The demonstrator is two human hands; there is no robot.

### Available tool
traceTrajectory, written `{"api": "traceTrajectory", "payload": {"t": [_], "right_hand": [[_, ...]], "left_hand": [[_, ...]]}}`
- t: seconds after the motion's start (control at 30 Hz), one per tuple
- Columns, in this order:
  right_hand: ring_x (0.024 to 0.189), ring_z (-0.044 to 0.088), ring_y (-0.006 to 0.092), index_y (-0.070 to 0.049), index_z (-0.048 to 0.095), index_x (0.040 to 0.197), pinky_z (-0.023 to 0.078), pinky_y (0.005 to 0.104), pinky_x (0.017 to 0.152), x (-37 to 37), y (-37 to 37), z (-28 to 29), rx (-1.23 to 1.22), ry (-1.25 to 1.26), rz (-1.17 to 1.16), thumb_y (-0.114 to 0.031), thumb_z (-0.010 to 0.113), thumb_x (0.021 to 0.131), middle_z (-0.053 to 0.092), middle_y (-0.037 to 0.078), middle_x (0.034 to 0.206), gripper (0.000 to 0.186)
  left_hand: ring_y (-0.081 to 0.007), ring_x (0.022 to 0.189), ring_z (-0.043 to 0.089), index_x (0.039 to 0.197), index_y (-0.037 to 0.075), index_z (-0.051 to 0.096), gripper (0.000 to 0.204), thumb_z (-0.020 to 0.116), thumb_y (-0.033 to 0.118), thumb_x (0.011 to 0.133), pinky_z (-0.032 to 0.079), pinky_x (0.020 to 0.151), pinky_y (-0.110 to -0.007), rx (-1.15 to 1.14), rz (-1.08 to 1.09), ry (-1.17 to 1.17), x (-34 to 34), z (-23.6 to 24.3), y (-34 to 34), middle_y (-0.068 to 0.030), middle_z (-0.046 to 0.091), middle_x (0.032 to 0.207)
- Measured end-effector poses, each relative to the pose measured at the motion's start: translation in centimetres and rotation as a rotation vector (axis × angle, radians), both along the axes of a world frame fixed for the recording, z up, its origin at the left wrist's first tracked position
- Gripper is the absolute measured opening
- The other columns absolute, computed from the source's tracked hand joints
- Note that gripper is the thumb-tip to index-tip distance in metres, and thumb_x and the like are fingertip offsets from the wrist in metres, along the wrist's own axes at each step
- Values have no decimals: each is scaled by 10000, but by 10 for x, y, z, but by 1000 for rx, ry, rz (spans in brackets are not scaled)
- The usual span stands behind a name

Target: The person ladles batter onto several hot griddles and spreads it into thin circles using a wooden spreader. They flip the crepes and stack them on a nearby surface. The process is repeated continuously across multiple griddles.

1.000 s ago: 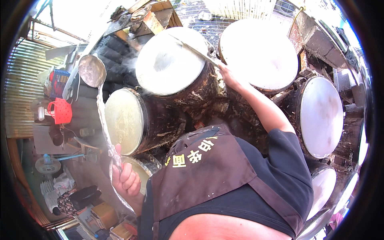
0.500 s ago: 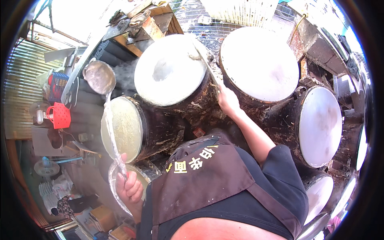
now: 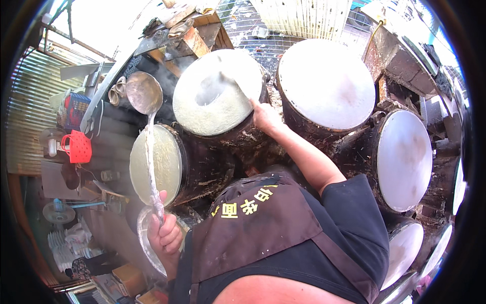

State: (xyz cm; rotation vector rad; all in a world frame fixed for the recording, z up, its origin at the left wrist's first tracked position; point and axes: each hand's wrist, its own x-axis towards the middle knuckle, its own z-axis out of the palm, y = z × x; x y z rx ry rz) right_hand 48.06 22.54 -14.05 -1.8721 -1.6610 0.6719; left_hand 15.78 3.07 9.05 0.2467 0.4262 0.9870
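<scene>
Closed around a long, batter-smeared handle, my left hand (image 3: 166, 235) holds a ladle; its metal bowl (image 3: 144, 92) hangs at the left, beyond a round pan coated with pale batter (image 3: 156, 162). My right hand (image 3: 266, 117) reaches to the near right edge of another round pan (image 3: 208, 92). It is closed on the end of a thin spreading tool (image 3: 228, 81), which is blurred and lies over that pan. White batter (image 3: 205, 120) covers this pan in a thick ring, with a darker patch inside it. Below my left hand is a round pale-rimmed vessel (image 3: 143, 230), partly hidden.
More round white pan surfaces on dark drums curve round to the right: one at the back (image 3: 326, 83), one at the right (image 3: 405, 159), one lower (image 3: 403, 253). Wood scraps (image 3: 195, 38) are piled behind. A red basket (image 3: 78, 147) and a fan (image 3: 58, 212) are at the left.
The ladle's bowl has swung right and the handle stands straighter. My right hand has moved left and nearer, drawing the tool toward the pan's middle. The batter ring shows more plainly.
</scene>
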Motion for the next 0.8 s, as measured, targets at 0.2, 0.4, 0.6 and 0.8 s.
{"api": "traceTrajectory", "payload": {"t": [0.2,0.4,0.6,0.8], "right_hand": [[843,667,357,-174,505,1314,535,450,780,32,-9,2,95,140,-129,-50,496,849,670,205,922,481],[777,650,354,-124,508,1307,526,460,717,-9,-23,-4,91,-89,72,-40,475,855,653,219,858,461],[860,673,318,-143,505,1329,545,417,788,30,-20,3,41,11,-87,-52,497,867,682,175,995,471],[758,654,359,-105,509,1312,532,454,719,-25,-28,-4,118,-52,107,-32,497,850,652,223,823,468]], "left_hand": [[-46,435,311,1516,120,93,585,400,244,1034,317,334,-176,-11,59,21,2,4,-12,-2,332,650],[-42,442,306,1521,150,25,586,349,260,1046,310,324,-178,-14,22,7,-3,1,-16,-3,329,669],[-44,450,327,1515,113,48,578,354,253,1045,325,339,-183,-6,-5,-23,-13,-3,-24,-5,340,675],[-46,450,334,1513,108,57,579,368,236,1041,323,338,-185,-48,40,-11,-7,1,-28,-10,356,690]]}}
